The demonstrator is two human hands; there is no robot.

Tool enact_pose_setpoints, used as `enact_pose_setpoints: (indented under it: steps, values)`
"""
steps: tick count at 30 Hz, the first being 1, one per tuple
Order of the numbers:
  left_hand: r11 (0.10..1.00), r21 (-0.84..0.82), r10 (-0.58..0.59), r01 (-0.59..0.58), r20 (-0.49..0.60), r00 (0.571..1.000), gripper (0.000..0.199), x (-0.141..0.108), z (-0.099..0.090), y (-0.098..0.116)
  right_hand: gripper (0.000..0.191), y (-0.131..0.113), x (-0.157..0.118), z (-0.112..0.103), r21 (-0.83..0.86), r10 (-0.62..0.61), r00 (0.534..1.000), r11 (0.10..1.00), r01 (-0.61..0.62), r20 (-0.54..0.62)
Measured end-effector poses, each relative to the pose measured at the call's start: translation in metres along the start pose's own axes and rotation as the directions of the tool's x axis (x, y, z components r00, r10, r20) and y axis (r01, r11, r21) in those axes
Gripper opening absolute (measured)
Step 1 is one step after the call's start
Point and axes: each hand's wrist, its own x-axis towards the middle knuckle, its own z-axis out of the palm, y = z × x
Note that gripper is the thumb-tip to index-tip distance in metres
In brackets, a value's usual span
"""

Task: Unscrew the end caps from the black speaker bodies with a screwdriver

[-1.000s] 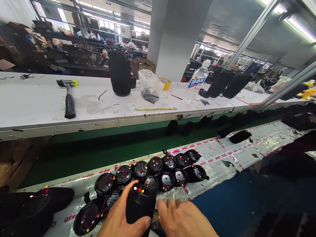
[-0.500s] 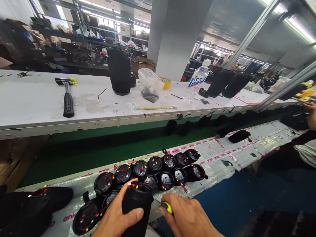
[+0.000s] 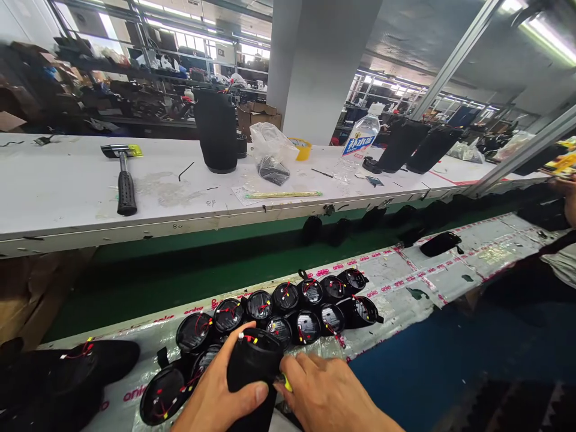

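My left hand is wrapped round a black fabric-covered cylinder, held with its open end up. Small red and yellow wires with a white connector show at its rim. At the cylinder's right side, my right hand is closed on a small tool with a yellow-green handle. Its tip is hidden by my fingers and the cylinder. Just beyond my hands, several similar black cylinders stand in two rows, with wires across their open tops.
The lower bench is covered with printed tape. On the raised white shelf are a hammer, a standing black cylinder, a plastic bag and a water bottle. Another person's hand shows at far right.
My right hand has moved left with the tool, up against the cylinder's side. The thin metal tip seen before is now hidden. The view has shifted slightly.
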Motion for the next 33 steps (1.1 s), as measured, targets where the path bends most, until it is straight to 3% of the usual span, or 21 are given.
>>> enact_pose_setpoints:
  steps: [14,19,23,26,29,31,33]
  values:
    - [0.984,0.174,-0.011,0.040,-0.166,0.986,0.079,-0.009,0.010,0.007,0.035,-0.015,-0.011,-0.003,-0.178,0.079,0.997,0.981,-0.076,0.008]
    - [0.948,0.311,-0.004,0.065,-0.195,0.981,0.078,-0.011,0.017,0.016,0.030,-0.011,-0.008,-0.002,-0.179,-0.035,0.996,0.983,0.049,0.083]
    - [0.976,0.212,-0.031,0.051,-0.097,0.995,0.081,-0.006,0.011,0.011,0.024,-0.004,-0.003,0.000,-0.063,-0.055,0.995,0.996,0.060,0.078]
    - [0.998,0.035,-0.055,0.055,-0.016,0.998,0.086,-0.002,0.004,0.007,0.014,0.007,-0.004,-0.004,0.212,0.034,0.989,0.977,-0.002,-0.145]
    - [0.992,-0.077,-0.100,0.101,0.016,0.995,0.089,0.000,0.002,0.006,0.021,0.020,-0.008,-0.014,0.467,0.246,0.905,0.882,-0.060,-0.348]
    - [0.992,-0.098,-0.080,0.082,0.017,0.997,0.090,-0.001,0.005,0.006,0.021,0.023,-0.009,-0.018,0.521,0.322,0.890,0.845,-0.118,-0.322]
    - [0.995,-0.086,-0.055,0.054,-0.006,0.998,0.090,-0.002,0.009,0.007,0.027,0.019,-0.008,-0.016,0.527,0.311,0.921,0.837,-0.148,-0.234]
